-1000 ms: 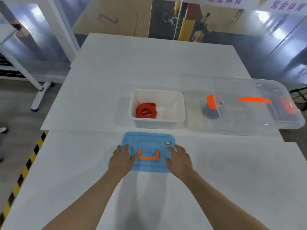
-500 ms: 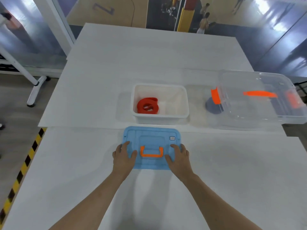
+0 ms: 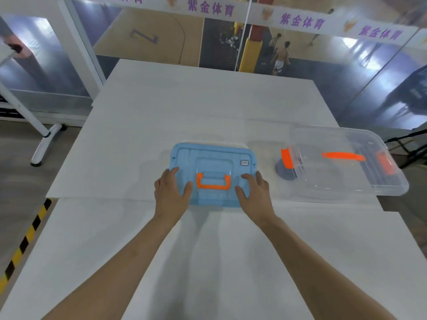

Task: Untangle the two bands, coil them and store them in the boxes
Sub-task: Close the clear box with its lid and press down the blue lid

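— What's different from a moment ago?
— The blue lid (image 3: 212, 162) no longer lies on the table (image 3: 208, 107) in front of the white box (image 3: 233, 145). It now sits over that box, and only a thin strip of white rim shows past its far edge
— And the hands?
— Apart, one at each end of the lid. The left hand (image 3: 172, 192) lies spread over the left side and the right hand (image 3: 254, 192) over the right, thumbs pointing in toward the orange handle (image 3: 213, 182) between them. The fingers look fairly straight, resting on top rather than wrapped round anything. I can't tell whether the lid is pressed home yet
— Where are the bands?
— The red band was coiled in the white box a second ago and is now hidden under the lid. The grey band (image 3: 285, 172) shows as a dark coil at the left end of the clear box (image 3: 346, 167) to the right, which already has its own lid on
— So how far along is it?
— Nearly finished, I'd say. Both bands look stored. What's left is probably pushing this lid down until it seats all round, and the one risk is a corner left sticking up
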The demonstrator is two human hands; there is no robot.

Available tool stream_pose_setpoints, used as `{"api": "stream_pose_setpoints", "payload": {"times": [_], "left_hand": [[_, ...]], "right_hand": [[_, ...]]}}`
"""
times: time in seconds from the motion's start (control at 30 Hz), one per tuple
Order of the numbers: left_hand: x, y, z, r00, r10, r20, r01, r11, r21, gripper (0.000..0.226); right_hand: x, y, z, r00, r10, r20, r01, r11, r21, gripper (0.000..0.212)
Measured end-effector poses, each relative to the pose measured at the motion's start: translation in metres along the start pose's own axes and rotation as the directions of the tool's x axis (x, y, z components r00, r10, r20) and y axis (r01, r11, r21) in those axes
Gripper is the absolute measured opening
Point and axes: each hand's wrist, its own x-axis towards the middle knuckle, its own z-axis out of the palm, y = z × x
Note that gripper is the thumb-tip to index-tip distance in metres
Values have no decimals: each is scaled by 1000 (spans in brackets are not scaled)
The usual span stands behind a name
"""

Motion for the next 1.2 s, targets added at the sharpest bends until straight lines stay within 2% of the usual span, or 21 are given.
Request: {"api": "stream_pose_setpoints", "payload": {"times": [0.1,0.2,0.3,0.4,0.63,1.0,1.13,1.2], "left_hand": [[36,14,3,997,-61,53,61,998,20,64],[64,17,8,977,-135,163,125,990,66,72],[73,18,14,956,-133,263,83,978,192,78],[75,18,18,937,-119,327,26,962,273,83],[78,10,26,941,-76,330,-52,930,364,86],[88,15,28,923,-115,366,-37,923,382,97],[86,12,27,921,-107,376,-102,862,496,110],[85,10,28,924,-90,371,-129,841,526,110]], "right_hand": [[40,-6,-7,998,62,17,-63,998,24,40],[64,-4,-5,990,85,113,-85,996,-5,46],[72,3,1,977,58,204,-43,996,-77,51],[76,10,4,976,33,216,-5,992,-128,56],[83,16,9,976,36,217,-4,989,-149,63],[87,12,12,966,40,256,11,980,-196,70],[87,13,14,955,58,292,19,966,-256,76],[88,12,13,951,62,304,31,956,-293,78]]}}
